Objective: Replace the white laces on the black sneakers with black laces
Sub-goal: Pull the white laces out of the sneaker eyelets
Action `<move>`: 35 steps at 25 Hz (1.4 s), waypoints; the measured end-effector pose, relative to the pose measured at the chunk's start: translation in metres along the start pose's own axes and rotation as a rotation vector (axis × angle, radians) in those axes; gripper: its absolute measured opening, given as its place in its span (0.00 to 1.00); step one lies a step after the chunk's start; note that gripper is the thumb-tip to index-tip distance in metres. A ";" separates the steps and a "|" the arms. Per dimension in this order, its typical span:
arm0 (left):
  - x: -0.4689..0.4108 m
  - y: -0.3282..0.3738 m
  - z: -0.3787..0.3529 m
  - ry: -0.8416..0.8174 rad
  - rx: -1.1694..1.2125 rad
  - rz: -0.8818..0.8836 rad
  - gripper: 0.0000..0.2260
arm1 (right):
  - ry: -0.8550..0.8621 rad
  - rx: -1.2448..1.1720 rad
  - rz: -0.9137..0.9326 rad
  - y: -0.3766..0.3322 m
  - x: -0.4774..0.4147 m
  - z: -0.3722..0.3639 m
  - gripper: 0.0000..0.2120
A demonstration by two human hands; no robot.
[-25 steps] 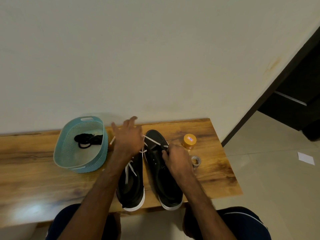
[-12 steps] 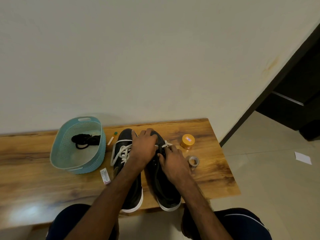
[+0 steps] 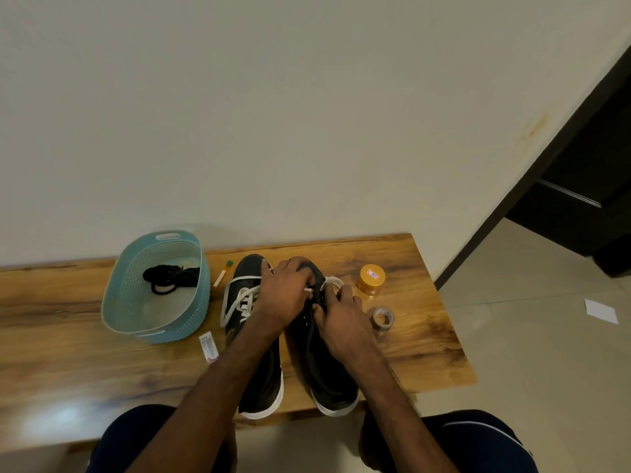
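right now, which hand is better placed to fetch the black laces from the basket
Left, probably: the basket with the black laces sits on the left hand's side, while the right hand would have to cross both sneakers. The left fingers pinch the white lace, though.

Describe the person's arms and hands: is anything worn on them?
Both forearms are bare to the frame edge, with no sleeves in view. The left hand and right hand wear no gloves; no watch, band or ring shows.
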State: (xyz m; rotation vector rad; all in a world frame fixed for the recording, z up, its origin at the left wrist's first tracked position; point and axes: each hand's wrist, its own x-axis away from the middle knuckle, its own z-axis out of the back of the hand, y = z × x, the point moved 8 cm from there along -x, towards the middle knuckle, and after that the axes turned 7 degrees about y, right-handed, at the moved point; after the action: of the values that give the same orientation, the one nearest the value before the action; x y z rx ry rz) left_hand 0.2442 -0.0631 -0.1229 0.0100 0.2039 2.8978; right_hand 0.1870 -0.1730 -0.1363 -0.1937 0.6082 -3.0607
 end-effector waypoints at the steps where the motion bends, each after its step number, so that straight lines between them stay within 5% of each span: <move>1: 0.000 0.003 -0.003 -0.008 -0.005 -0.004 0.10 | 0.002 -0.002 -0.003 0.001 -0.001 0.001 0.25; 7: -0.001 0.008 -0.002 0.023 -0.120 0.004 0.07 | 0.022 -0.048 -0.041 0.002 0.001 0.004 0.28; 13: 0.017 -0.090 0.085 0.460 -0.077 0.453 0.07 | 0.005 -0.037 -0.099 0.003 0.004 0.004 0.29; 15: 0.026 -0.116 0.087 0.452 -0.026 0.558 0.10 | -0.005 -0.048 -0.117 0.006 0.004 0.003 0.31; 19: 0.010 -0.063 0.049 0.159 0.104 0.279 0.18 | 0.019 -0.157 -0.146 0.006 0.004 0.005 0.37; 23: 0.000 0.017 0.003 0.020 -0.090 -0.071 0.16 | 0.086 -0.234 -0.148 0.006 0.005 0.011 0.42; 27: -0.006 0.007 0.001 0.052 -0.103 0.030 0.09 | 0.077 -0.238 -0.152 0.007 0.005 0.012 0.42; 30: -0.003 0.003 0.009 0.038 -0.200 0.044 0.14 | 0.077 -0.223 -0.151 0.005 0.005 0.013 0.41; 35: 0.015 -0.079 0.081 0.368 -0.207 0.375 0.10 | 0.097 -0.276 -0.160 0.009 0.005 0.014 0.41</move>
State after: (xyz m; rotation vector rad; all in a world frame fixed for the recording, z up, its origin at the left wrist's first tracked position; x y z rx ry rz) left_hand 0.2499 0.0278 -0.0535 -0.5823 -0.0442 3.2542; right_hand 0.1838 -0.1869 -0.1260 -0.1015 1.0717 -3.1392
